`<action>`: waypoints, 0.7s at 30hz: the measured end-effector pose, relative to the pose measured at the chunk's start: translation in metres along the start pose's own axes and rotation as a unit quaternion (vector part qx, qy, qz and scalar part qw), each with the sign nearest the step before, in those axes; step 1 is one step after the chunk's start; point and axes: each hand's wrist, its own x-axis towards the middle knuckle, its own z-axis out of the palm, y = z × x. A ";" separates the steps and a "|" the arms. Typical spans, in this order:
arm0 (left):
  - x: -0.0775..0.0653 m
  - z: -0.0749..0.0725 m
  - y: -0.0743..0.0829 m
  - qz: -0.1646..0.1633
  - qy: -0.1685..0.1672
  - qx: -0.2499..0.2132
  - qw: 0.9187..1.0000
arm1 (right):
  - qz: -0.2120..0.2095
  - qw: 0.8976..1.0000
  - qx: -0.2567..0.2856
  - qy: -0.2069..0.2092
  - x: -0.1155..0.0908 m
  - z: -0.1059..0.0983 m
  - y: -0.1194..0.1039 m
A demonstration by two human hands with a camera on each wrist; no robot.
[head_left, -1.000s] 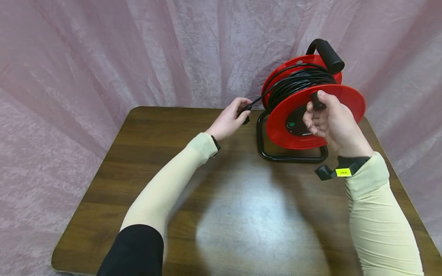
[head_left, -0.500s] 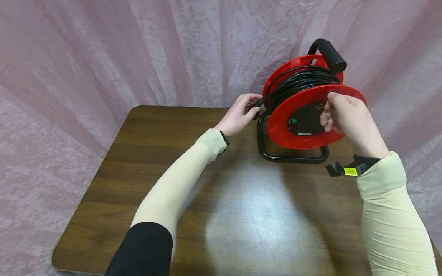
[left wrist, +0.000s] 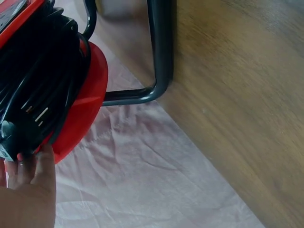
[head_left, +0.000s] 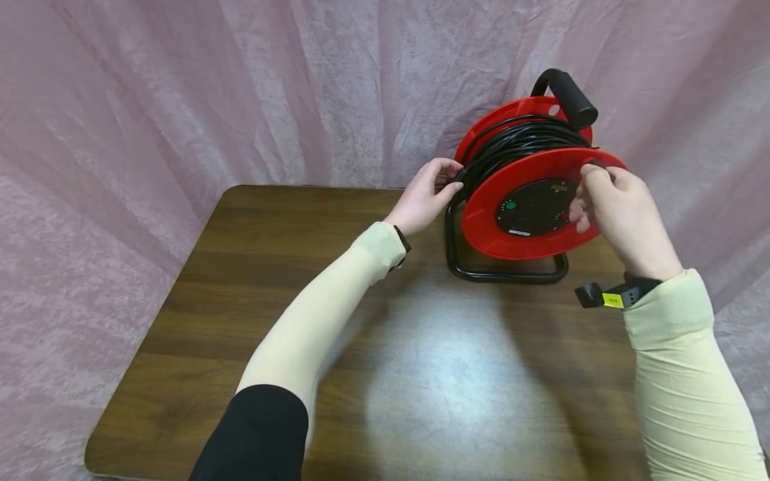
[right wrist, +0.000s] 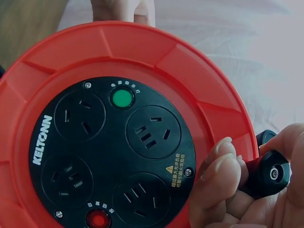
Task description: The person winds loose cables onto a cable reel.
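Observation:
A red cable reel (head_left: pixel 486 230) with black cable (head_left: pixel 532 137) wound on its drum stands at the table's back right. My left hand (head_left: pixel 420 199) is at the drum's left side, holding the black plug (left wrist: pixel 24 135) at the cable's end. Metal prongs of the plug show in the left wrist view, close against the wound cable. On the reel's near face, my right hand (head_left: pixel 625 212) grips the black crank knob (right wrist: pixel 271 174) near the rim. That face also carries a black socket panel (right wrist: pixel 110 142) with a green and a red light.
The reel rests on a black tubular stand (head_left: pixel 511 276) and has a black carry handle (head_left: pixel 574 100) on top. Beneath is a wooden table (head_left: pixel 252 294) with rounded corners. A pink curtain (head_left: pixel 337 87) hangs right behind the table's back edge.
The reel's face has turned, and the right hand has gone rightward round with the knob. The left hand has moved right with the plug, up to the drum; the free cable length has shortened.

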 end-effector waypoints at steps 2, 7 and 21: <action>0.001 0.001 0.001 0.001 -0.001 -0.006 1.000 | -0.001 1.000 0.008 0.004 0.000 0.001 0.000; -0.001 0.001 0.004 0.009 -0.010 -0.004 1.000 | 0.004 1.000 0.029 0.010 0.000 0.000 0.003; 0.004 -0.003 0.027 0.121 0.011 0.018 0.992 | 0.029 0.999 0.002 0.041 -0.001 -0.023 0.045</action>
